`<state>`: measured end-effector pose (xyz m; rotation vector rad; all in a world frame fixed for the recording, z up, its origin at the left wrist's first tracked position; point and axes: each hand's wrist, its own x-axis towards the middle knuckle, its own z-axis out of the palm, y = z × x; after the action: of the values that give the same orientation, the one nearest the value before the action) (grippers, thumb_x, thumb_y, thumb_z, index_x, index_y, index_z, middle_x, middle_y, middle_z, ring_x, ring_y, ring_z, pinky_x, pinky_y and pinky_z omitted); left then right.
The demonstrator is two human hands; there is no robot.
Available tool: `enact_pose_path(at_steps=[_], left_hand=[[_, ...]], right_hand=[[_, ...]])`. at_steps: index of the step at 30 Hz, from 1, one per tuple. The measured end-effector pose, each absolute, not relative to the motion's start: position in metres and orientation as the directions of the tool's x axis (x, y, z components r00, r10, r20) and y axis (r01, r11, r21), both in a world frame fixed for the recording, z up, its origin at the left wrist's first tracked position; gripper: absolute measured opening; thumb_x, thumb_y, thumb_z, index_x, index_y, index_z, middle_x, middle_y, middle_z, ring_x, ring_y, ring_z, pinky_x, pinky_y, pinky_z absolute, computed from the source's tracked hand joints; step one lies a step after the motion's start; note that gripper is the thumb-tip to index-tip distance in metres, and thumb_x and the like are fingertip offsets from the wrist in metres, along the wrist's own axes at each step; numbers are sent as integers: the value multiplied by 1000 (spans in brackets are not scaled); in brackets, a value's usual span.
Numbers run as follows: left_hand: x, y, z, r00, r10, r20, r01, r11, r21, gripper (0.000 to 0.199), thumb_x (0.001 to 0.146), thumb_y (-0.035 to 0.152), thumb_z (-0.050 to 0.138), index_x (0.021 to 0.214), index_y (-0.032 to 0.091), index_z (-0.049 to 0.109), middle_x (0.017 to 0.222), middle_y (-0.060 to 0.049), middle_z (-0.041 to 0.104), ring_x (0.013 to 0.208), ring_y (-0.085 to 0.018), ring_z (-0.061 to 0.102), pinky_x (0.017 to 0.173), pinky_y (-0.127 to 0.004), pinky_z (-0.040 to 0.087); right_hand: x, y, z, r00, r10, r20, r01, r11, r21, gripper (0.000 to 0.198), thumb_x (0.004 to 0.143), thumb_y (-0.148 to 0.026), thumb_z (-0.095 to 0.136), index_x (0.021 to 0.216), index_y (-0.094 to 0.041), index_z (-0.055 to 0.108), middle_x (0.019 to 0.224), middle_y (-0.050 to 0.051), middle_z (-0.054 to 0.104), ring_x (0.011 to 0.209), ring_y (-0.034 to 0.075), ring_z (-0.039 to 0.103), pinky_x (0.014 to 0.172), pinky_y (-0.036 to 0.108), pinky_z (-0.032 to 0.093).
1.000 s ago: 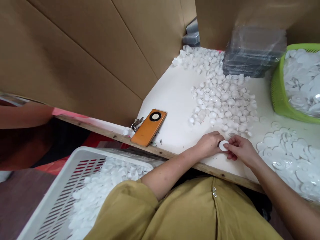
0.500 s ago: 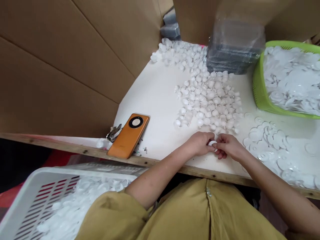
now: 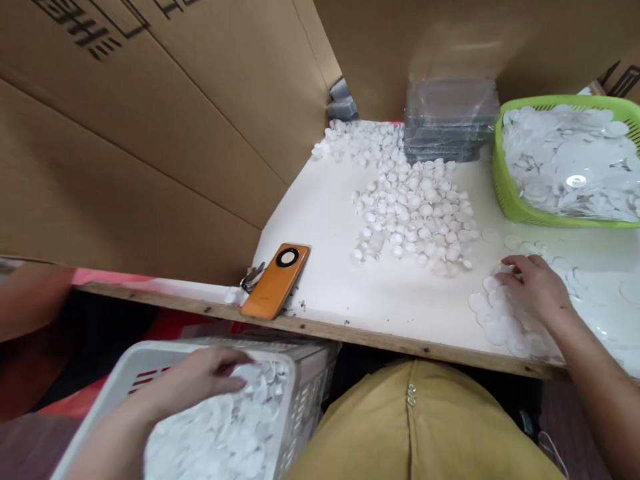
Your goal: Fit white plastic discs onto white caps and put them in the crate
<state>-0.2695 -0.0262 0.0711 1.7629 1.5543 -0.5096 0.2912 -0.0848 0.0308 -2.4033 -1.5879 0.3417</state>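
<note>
My left hand (image 3: 213,373) hangs over the white plastic basket (image 3: 293,380), thumb and fingers apart, with nothing visibly held. Below it the basket is filled with small white plastic pieces (image 3: 220,433). On the right of the table, my right hand (image 3: 537,287) is lowered to a spread of thin white plastic discs (image 3: 495,313). Its fingers are slightly bent and apart at the edge of the discs; no piece shows in them. Left of that hand lies a heap of small white cup-like caps (image 3: 415,207).
A green basket (image 3: 510,210) full of white discs stands at the back right. Beside it are stacked grey plastic-wrapped packs (image 3: 447,127). Cardboard (image 3: 200,153) walls the left and back. An orange phone (image 3: 275,283) and keys (image 3: 251,277) lie by the wooden edge (image 3: 360,337).
My hands were together at the front of the table around a small white piece. They have parted: the left to the white basket, the right to the discs. The view has shifted.
</note>
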Motion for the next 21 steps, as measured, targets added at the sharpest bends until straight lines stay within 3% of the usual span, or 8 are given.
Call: enact_pose_path(at_steps=[1,3,6,10,13,17,19,21], left_hand=[[-290,-33,71,104,680,-726,988,15,155,39,57,45,63,85,20,73,75,-6,70,74,-30,64,71,-37,49],[-306,-40,73,28,708,-705,993,60,99,40,60,47,62,86,19,73,75,-8,69,76,-31,64,73,-38,48],[-262,-33,77,142,852,-503,949,27,313,40,76,53,54,92,20,69,93,-7,70,88,-26,63,80,-33,48],[-131,-5,66,440,891,-114,726,-278,629,27,87,39,49,90,18,67,93,-6,66,88,-19,60,84,-29,47],[-39,14,41,622,781,61,592,-519,616,29,87,21,50,112,19,64,97,-8,62,88,-18,59,81,-29,47],[21,28,16,719,693,53,597,-655,464,32,85,13,49,114,19,63,93,-8,58,85,-21,57,71,-29,46],[24,28,11,712,701,50,603,-646,467,25,84,13,51,104,18,66,92,-7,56,84,-20,57,70,-29,46],[17,24,8,703,709,51,574,-609,547,20,81,14,57,99,17,67,94,-6,56,83,-18,57,72,-27,46]], right_hand=[[298,-85,28,382,921,-73,880,-387,-276,32,81,-44,54,103,-23,63,100,10,57,76,23,58,65,36,44],[304,-85,25,379,920,-95,890,-391,-233,34,82,-45,53,106,-22,60,106,11,54,78,24,57,63,35,43],[302,-82,22,359,929,-90,898,-370,-239,30,79,-43,56,101,-22,56,106,12,54,79,25,57,60,34,41],[299,-78,24,345,935,-86,876,-354,-329,21,74,-38,58,88,-23,52,88,7,62,73,24,58,62,35,41],[297,-84,28,412,909,-56,795,-389,-465,21,74,-41,59,85,-24,56,79,4,64,70,23,60,66,36,44],[287,-104,35,454,887,-85,641,-392,-659,32,76,-49,60,94,-24,63,80,4,65,70,22,61,65,35,47],[275,-113,36,406,903,-142,562,-369,-740,31,77,-51,60,90,-23,62,79,4,64,69,21,60,61,33,47],[258,-118,35,327,919,-220,459,-359,-813,30,78,-51,62,86,-22,61,76,2,63,67,19,60,59,30,47]])
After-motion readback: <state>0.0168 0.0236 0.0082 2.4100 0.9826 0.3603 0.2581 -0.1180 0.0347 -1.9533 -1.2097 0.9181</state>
